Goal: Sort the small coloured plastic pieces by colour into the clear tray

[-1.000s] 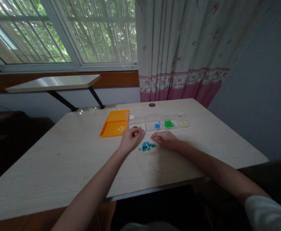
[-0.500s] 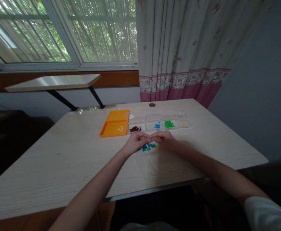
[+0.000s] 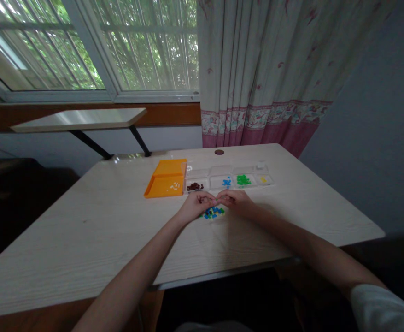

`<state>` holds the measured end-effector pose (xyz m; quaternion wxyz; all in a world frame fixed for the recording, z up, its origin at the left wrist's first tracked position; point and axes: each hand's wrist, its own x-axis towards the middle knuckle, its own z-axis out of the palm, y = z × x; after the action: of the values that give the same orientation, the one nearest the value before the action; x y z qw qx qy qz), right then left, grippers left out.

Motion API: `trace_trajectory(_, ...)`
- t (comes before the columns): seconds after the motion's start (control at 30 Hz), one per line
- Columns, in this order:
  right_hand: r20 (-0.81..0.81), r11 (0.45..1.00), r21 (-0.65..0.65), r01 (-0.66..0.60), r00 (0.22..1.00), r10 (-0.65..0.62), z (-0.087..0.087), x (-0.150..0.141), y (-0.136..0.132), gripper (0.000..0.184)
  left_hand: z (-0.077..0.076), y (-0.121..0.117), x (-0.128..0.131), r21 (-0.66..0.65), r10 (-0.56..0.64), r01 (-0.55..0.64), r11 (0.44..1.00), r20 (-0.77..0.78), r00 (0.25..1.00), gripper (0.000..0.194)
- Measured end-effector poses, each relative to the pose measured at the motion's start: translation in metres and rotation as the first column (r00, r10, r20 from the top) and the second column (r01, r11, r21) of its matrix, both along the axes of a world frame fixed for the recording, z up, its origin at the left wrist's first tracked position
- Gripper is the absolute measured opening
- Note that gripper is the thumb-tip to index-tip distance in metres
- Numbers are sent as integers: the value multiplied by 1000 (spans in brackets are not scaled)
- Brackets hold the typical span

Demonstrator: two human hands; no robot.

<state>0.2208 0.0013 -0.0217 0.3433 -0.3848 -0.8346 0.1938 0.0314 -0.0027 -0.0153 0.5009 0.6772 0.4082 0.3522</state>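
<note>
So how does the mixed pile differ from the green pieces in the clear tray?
Colour: the mixed pile shows blue, green and yellow; the green pieces are one colour.
Place: the mixed pile lies nearer the person; the green pieces sit farther back, in the clear tray.
View: the left hand partly hides the mixed pile; the green pieces are uncovered.
Both: tiny pieces.

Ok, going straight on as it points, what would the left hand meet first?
Most likely the right hand, directly ahead of the left hand, with perhaps a tiny green piece between them; exact contact is unclear.
</note>
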Motion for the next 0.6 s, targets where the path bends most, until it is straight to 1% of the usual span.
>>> trace_trajectory(0.1,-68,995,-93,45,996,-52,0,-1,1,27,5,3,-6,32,35,-35,999,1,999,33)
trace_trajectory(0.17,-160,985,-155,74,982,-99,2,0,3,30,10,6,-16,45,31,-30,999,-37,999,30)
trace_trajectory(0.2,-213,981,-177,83,970,-121,4,0,4,31,12,7,-23,28,-12,14,1000,-73,997,29)
trace_trajectory(0.23,-264,977,-193,90,954,-140,6,1,4,32,14,8,-29,-3,-85,85,996,-116,990,29)
trace_trajectory(0.3,-343,972,-212,99,924,-169,9,3,5,32,17,10,-41,-66,-250,242,968,-205,946,27)
trace_trajectory(0.37,-387,971,-214,104,904,-182,13,5,5,31,19,9,-49,-86,-340,329,940,-282,897,26)
trace_trajectory(0.47,-416,974,-198,106,891,-182,16,6,4,30,20,7,-51,-54,-361,368,928,-365,858,27)
trace_trajectory(0.6,-400,977,-176,121,898,-183,17,5,3,31,21,5,-48,-36,-380,399,916,-398,835,23)
